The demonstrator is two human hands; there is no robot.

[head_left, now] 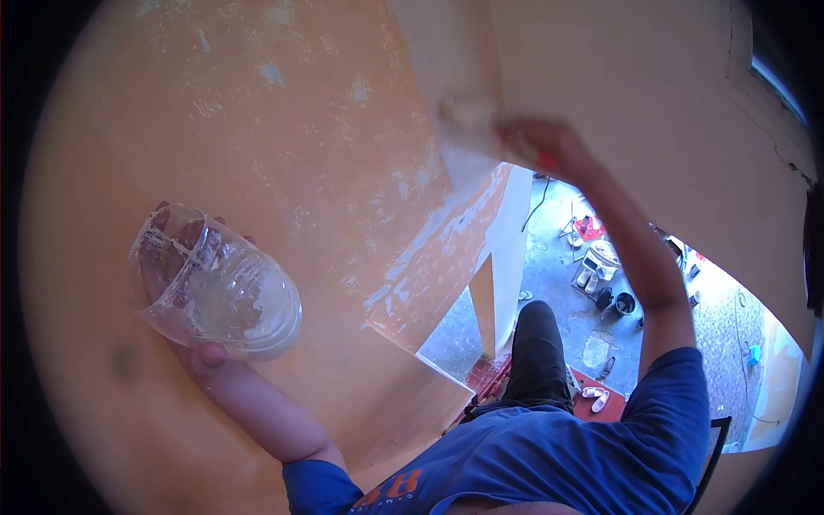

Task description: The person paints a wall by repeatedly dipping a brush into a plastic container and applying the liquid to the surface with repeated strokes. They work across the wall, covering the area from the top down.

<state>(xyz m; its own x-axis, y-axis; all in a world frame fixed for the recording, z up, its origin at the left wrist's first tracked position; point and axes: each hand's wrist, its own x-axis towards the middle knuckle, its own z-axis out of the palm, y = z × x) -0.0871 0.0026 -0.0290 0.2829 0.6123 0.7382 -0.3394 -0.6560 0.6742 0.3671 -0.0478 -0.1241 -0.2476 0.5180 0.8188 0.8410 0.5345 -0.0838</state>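
Note:
A clear, cut-open plastic container (pixel 249 296) with whitish residue inside rests in my left hand (pixel 167 249), whose fingers show through and around its wall. Raised at the upper middle, my right hand (pixel 545 146) is closed round the red-marked handle of a tool (pixel 470 112). The tool's pale head is blurred by motion and lies close to the wall near a corner. Orange wall (pixel 283 154) with scattered white patches spreads behind both hands.
Far below, the grey floor (pixel 545 257) holds a black bucket (pixel 623 303), a red basin (pixel 589 227) and pale slippers (pixel 595 397) on a red surface. A wall opening (pixel 455 339) lies left of my leg (pixel 539 352).

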